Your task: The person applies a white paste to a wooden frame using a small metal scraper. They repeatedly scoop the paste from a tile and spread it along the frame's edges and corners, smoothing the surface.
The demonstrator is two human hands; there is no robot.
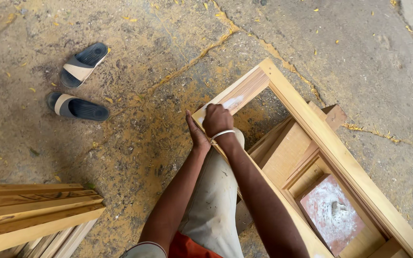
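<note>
Pale wood makes up the frame (311,119) lying on the ground. The right hand (217,119) is a closed fist pressed on the frame's near corner, over a white smear (233,102); whatever it holds is hidden. The left hand (197,134) lies open against the frame's outer edge, just beside the right. Inside the frame sits a board (331,212) dusted white. Two sandals (78,86) lie well left of the frame, planks (34,215) lower left.

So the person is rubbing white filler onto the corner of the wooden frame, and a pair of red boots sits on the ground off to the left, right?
Not quite. The head view shows a pair of dark slide sandals with pale straps, not red boots. The rest holds: the right hand presses on a white smear at the corner of the wooden frame, with the left hand beside it.
</note>
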